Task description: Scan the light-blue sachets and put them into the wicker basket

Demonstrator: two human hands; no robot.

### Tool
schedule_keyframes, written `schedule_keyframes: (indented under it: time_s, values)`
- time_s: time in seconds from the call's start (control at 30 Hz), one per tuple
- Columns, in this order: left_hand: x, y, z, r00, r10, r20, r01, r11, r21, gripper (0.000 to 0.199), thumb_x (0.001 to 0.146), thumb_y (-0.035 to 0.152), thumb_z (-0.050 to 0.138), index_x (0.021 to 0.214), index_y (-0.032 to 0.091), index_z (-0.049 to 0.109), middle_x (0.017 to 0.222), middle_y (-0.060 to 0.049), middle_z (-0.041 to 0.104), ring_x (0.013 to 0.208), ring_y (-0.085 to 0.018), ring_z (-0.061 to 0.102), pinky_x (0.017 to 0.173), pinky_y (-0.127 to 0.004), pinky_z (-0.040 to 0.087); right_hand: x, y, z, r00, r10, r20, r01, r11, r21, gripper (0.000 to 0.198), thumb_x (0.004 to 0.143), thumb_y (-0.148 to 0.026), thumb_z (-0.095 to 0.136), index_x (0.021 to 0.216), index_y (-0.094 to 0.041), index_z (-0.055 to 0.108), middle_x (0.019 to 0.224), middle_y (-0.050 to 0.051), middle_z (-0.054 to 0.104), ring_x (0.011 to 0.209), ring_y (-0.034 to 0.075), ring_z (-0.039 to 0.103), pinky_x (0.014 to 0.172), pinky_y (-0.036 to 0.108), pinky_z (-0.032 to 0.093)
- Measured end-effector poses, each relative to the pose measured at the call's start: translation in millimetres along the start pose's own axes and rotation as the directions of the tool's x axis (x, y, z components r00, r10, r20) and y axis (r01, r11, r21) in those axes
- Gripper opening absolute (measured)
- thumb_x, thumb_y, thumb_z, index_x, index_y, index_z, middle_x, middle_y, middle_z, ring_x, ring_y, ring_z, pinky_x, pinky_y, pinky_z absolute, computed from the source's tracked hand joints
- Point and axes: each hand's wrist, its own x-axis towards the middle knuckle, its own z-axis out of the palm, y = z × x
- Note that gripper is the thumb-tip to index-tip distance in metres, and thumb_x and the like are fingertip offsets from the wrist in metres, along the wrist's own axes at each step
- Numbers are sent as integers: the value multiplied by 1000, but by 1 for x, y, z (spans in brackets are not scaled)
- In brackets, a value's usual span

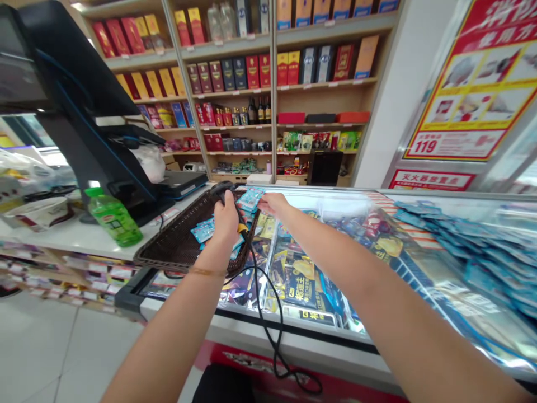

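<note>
My left hand is wrapped round a black handheld barcode scanner, whose cable hangs down over the freezer front. Between the fingers of my right hand is a small blue packet, held beside the scanner head. Both hands are above the right part of a dark brown woven basket. Inside it lie several more blue packets, partly hidden by my left hand. A large pile of similar blue packets spreads over the freezer lid on the right.
The basket rests on a glass-topped freezer filled with wrapped goods. On the white counter at left stand a green drink bottle and a black register. Shelves of boxed goods line the back wall.
</note>
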Motion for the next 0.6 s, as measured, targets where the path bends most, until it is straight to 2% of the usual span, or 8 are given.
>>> schedule_keyframes:
  time_s: [0.13, 0.27, 0.43, 0.53, 0.6]
  values:
    - [4, -5, 2, 1000, -11, -20, 11, 1000, -14, 25, 105, 39, 51, 89, 21, 48, 67, 5, 56, 46, -8, 51, 42, -18, 40, -3, 2, -4, 1000, 11, -9, -11, 999, 30, 22, 87, 1, 67, 85, -20, 58, 70, 0, 69, 68, 12, 71, 78, 27, 62]
    - [-2, -11, 15, 999, -38, -11, 38, 999, -35, 27, 105, 41, 50, 88, 21, 48, 65, 5, 56, 45, -7, 50, 43, -19, 41, -7, -3, -36, 998, -25, -49, 26, 1000, 17, 21, 87, 1, 66, 85, -19, 60, 71, 0, 69, 70, 11, 70, 79, 25, 62]
    - [-23, -23, 48, 995, -57, 81, 63, 995, -79, 27, 105, 44, 50, 90, 21, 49, 67, 5, 56, 44, -7, 50, 41, -18, 39, -14, -8, -106, 982, -107, -158, 97, 993, -70, 18, 83, -1, 68, 85, -18, 64, 75, 0, 70, 73, 11, 70, 83, 26, 61]
    - [-43, -39, 76, 982, -96, 164, 112, 989, -93, 30, 102, 48, 53, 90, 21, 49, 68, 5, 57, 44, -7, 51, 40, -18, 39, -23, -8, -163, 953, -203, -225, 134, 948, -288, 16, 83, -4, 65, 91, -17, 70, 84, 1, 74, 80, 13, 71, 89, 32, 60]
    - [-58, -53, 97, 966, -141, 218, 164, 982, -89, 35, 98, 54, 58, 88, 21, 48, 67, 5, 58, 44, -7, 52, 40, -18, 40, -31, -8, -205, 915, -304, -266, 147, 863, -483, 17, 85, -7, 62, 93, -17, 73, 94, 4, 77, 88, 17, 73, 94, 35, 58]
